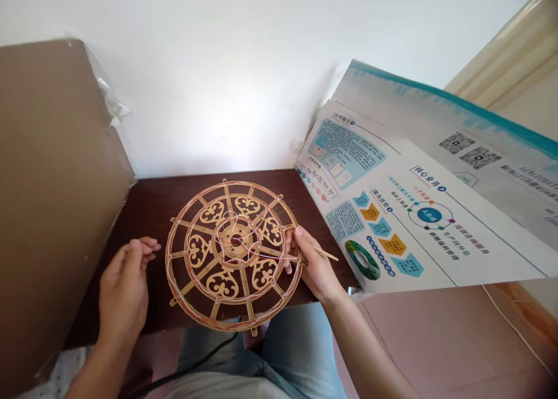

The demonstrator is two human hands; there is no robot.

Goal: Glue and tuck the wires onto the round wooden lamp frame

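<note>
dark counter (150,204) lay beneath the seemingly light, fragile wheel (227,236), right hand (314,264) sensibly pinching its right rim (290,210), left hand (125,282) loosely open.

I get bright, diffuse light, strongest on the smooth white wall (218,91) beyond the far edge of the dark brown worktop (150,204). Past its right edge, lens distortion stretches the white-and-teal printed poster (405,184), whose fine text blurs.

The head view looks forward and down at close range, wall (209,85) across the top, lap (300,344) at bottom centre.
</note>
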